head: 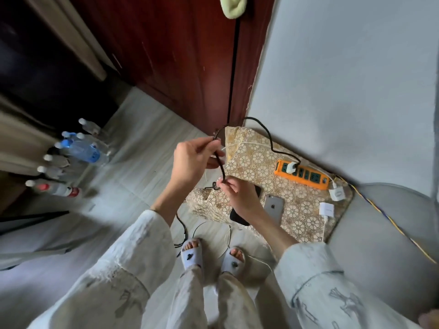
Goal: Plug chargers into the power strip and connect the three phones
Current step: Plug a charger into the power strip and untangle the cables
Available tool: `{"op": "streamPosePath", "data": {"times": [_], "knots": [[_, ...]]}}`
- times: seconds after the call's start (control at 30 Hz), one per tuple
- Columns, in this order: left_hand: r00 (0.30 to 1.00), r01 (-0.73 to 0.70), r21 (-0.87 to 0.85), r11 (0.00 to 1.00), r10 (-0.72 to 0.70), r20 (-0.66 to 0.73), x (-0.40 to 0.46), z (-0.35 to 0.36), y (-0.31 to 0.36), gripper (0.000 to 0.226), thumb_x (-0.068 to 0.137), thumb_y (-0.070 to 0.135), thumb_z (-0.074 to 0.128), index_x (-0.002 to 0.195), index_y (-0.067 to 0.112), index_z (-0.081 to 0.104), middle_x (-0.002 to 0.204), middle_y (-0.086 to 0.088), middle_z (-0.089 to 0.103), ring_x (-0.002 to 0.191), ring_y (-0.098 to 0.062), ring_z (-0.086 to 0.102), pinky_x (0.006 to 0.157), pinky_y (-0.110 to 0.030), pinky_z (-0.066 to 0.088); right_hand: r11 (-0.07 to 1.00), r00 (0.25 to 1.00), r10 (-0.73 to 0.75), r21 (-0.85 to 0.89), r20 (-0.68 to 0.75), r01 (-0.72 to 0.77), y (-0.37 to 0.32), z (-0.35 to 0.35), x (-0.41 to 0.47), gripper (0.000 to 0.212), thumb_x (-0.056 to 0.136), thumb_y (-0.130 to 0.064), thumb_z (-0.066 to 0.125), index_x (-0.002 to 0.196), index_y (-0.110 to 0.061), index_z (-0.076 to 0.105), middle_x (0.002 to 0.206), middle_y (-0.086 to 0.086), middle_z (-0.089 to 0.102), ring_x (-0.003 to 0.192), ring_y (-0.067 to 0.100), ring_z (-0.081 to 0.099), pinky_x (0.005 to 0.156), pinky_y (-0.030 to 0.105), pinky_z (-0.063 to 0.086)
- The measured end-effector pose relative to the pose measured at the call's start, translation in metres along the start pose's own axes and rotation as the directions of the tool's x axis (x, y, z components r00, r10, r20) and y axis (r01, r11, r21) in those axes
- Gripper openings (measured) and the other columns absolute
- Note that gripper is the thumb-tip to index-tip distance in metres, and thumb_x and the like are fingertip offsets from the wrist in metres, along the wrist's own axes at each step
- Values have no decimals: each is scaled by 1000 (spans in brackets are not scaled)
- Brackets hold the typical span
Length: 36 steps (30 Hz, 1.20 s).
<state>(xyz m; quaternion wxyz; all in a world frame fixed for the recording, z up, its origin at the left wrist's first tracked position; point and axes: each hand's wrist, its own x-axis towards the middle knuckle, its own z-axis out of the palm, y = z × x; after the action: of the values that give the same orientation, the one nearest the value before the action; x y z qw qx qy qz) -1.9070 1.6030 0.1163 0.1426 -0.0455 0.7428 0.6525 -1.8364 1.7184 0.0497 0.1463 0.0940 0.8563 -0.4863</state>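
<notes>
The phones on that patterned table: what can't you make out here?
Head view only:
- Black phone: mostly hidden under the right hand.
- Third phone: none visible.
- Silver phone: its charging port is too small to see.
- Black cable: its free end is hidden in the left hand.

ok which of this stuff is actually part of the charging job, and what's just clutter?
Job:
- orange power strip, one white charger plugged in
- black cable, held by left hand and right hand
- two loose white chargers
- silver phone, black phone

Clutter:
- water bottles
- green cloth on the door
</notes>
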Motion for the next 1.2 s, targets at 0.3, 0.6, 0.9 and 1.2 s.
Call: {"op": "streamPosePath", "data": {"times": [0.3, 0.6, 0.9, 1.2], "knots": [[985, -96, 463, 881, 16, 174, -43, -28, 9, 45, 88, -10, 39, 129, 6, 47, 123, -11, 60, 106, -13, 58, 93, -14, 41, 847, 999, 4, 532, -44, 20, -94, -83, -24, 13, 92, -9, 51, 95, -3, 62, 84, 5, 69, 64, 11, 68, 61, 22, 57], [962, -271, 476, 837, 214, 170, -55, -37, 77, 11, 87, 10, 57, 81, 15, 65, 81, 0, 72, 69, -10, 66, 70, -16, 54, 478, 994, 30, 875, -101, 74, -191, -149, -33, 16, 93, -13, 49, 86, -5, 61, 75, 10, 71, 63, 18, 69, 64, 26, 58], [928, -367, 35, 929, 363, 86, -53, -52, 216, 16, 90, 9, 53, 82, 15, 65, 77, -11, 72, 70, -23, 72, 63, -31, 60, 965, 992, -81, 257, 99, 53, -185, -118, -60, 42, 92, -26, 52, 132, -16, 46, 130, 2, 56, 111, 8, 53, 82, 9, 43], [915, -384, -143, 912, 397, 74, -61, -55, 272, 18, 91, 17, 52, 102, 9, 65, 86, -10, 73, 76, -23, 72, 64, -28, 60, 954, 976, -202, 209, -80, 214, -218, -111, -59, 21, 90, -16, 54, 98, -4, 69, 95, 17, 71, 92, 22, 68, 84, 33, 56]]}}
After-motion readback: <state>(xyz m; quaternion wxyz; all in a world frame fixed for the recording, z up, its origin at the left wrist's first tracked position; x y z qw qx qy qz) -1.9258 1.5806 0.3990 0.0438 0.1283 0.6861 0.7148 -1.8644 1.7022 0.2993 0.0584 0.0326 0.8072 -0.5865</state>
